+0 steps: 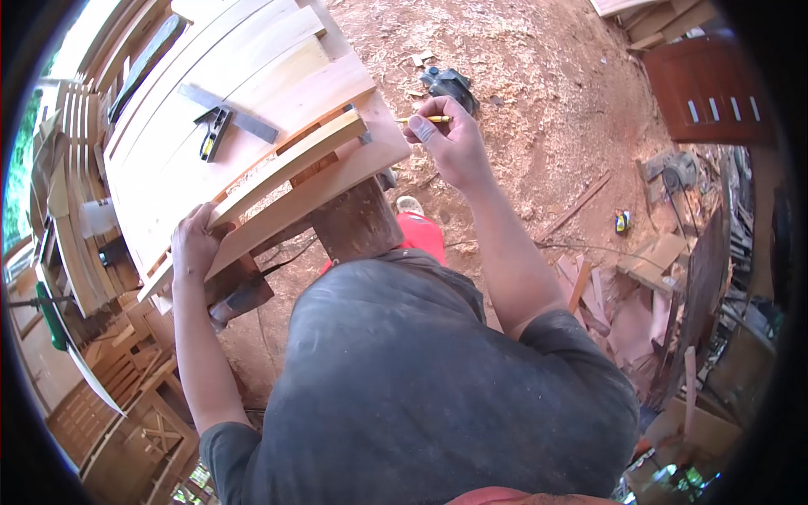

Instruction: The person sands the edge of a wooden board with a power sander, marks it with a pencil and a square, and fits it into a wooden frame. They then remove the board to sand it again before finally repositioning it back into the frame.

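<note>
My right hand [452, 143] is closed round a yellow pencil [436, 119], held in the air just past the right end of the boards. My left hand [195, 242] grips a narrow wooden strip [290, 164] near its left end, thumb and fingers wrapped on its edge. The strip lies at the near side of a stack of pale boards, beside a wider plank [324, 187]. On the boards beyond rests a combination square [240, 119], with a steel blade and a black head.
A wooden block [358, 220] stands under the near planks. A dark power tool [450, 88] sits on the shaving-covered ground. A tape measure [622, 221] lies at right, near wood scraps [589, 295]. A green-handled saw [55, 320] hangs at left.
</note>
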Demonstrator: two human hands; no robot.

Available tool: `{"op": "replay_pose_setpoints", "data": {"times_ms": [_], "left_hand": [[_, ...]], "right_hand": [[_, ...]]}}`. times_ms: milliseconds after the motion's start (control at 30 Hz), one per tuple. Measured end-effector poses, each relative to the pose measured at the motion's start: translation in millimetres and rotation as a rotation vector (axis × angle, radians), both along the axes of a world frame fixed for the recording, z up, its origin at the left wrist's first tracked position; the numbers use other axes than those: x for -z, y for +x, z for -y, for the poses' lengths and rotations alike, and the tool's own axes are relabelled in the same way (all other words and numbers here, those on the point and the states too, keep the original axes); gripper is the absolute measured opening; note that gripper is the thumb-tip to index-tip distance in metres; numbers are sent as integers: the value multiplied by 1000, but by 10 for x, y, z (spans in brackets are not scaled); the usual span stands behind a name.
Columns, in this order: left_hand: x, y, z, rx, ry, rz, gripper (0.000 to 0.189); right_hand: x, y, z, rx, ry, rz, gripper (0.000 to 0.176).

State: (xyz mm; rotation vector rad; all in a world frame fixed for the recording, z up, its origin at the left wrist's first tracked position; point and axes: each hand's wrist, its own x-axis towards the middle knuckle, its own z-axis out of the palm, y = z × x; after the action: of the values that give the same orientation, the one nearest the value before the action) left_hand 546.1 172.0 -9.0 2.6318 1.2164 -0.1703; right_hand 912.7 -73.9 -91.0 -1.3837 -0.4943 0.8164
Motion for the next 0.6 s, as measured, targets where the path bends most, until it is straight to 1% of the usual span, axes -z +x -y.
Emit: {"op": "replay_pose_setpoints", "data": {"times_ms": [133,233,267,367,400,500,533,567,600], "left_hand": [[13,-28,-6,-12,-8,22,35],[15,-32,-7,-11,-10,39,36],[14,-36,-10,-13,-11,53,36],[-7,-41,-46,-30,-19,18,39],[-15,-28,-68,-35,-24,-6,40],[-157,75,-128,-22,-99,-82,48],[-188,101,-145,-46,-141,-102,53],[-213,109,-157,-83,-216,-85,56],[-248,90,-181,-132,-283,-73,59]], "right_hand": [[-1,112,-65,-127,16,12,23],[-59,94,-169,-181,-72,158,27],[-89,78,-209,-199,-138,189,28],[-108,-49,-322,-245,-47,351,32],[-128,-90,-360,-245,-56,345,34],[-91,-153,-408,-210,-70,421,30],[-163,-146,-414,-213,-105,440,28],[-60,-115,-415,-197,-60,473,26],[-109,-136,-425,-195,-11,412,26]]}}
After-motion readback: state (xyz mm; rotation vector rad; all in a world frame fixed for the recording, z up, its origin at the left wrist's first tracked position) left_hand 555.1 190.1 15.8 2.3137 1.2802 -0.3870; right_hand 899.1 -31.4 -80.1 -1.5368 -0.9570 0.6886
